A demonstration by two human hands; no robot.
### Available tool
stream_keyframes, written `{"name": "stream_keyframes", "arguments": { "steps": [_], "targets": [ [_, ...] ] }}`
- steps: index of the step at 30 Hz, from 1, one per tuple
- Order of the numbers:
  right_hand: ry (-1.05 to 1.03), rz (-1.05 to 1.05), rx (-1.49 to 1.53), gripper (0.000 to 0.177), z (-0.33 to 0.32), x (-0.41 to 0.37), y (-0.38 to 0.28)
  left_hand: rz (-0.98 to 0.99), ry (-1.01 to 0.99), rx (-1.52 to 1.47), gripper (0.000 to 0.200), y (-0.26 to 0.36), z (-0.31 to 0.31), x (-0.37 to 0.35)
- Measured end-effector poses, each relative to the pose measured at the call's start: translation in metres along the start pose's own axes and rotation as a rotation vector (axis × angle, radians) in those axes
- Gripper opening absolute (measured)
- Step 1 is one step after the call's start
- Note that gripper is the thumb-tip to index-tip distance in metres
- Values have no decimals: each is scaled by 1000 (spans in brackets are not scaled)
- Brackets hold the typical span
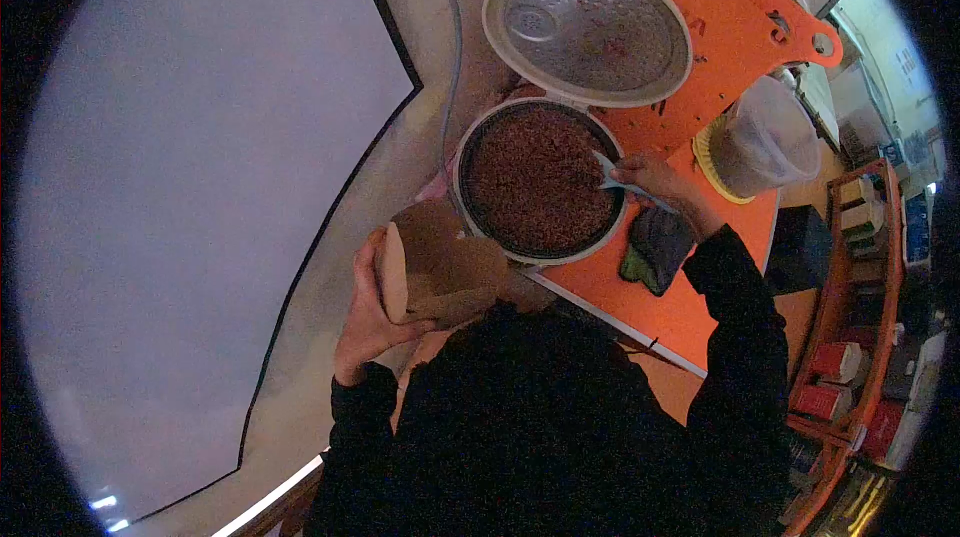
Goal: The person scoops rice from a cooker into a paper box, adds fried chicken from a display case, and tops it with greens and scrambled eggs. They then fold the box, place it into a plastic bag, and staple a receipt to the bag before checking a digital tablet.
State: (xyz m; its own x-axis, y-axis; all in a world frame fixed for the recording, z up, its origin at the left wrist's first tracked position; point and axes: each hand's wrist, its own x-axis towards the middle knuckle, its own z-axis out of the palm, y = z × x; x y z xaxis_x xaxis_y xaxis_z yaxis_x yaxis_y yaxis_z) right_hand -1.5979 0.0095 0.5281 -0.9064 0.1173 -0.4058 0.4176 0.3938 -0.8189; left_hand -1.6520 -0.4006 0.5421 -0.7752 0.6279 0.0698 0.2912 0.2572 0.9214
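My left hand grips a brown cardboard-like container, its fingers and thumb spread around the outside. The container is tilted beside the near left rim of a round cooker; what is inside it cannot be seen. Dark reddish-brown grains fill the cooker's pot. My right hand is closed on a light blue rice paddle, whose blade is over the right edge of the grains. Behind the pot, the cooker's dimpled metal lid stands raised.
The cooker rests on an orange table. To the right are a dark cloth item with a green edge and a clear plastic tub with a yellow rim piece. A grey cable runs along the wall, and an orange shelf holds books.
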Motion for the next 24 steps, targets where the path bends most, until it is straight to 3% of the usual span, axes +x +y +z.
{"name": "stream_keyframes", "arguments": {
  "steps": [10, 16, 18, 22, 24],
  "targets": [
    [46, 0, 120, 25, -4, -21, -13, 199, 124, 212, 109, 28, 17, 40],
    [55, 19, 116, 25, -21, -38, -26, 193, 67, 414, 109, 45, 20, 67],
    [-5, 13, 167, 25, -30, -44, -31, 212, 51, 384, 110, 41, 25, 77],
    [-9, -62, -35, 26, -36, -66, -76, 167, -34, 265, 113, 50, 38, 90],
    [-16, -121, -172, 25, -29, -78, -105, 285, -9, 157, 116, 37, 52, 96]
  ]
}}
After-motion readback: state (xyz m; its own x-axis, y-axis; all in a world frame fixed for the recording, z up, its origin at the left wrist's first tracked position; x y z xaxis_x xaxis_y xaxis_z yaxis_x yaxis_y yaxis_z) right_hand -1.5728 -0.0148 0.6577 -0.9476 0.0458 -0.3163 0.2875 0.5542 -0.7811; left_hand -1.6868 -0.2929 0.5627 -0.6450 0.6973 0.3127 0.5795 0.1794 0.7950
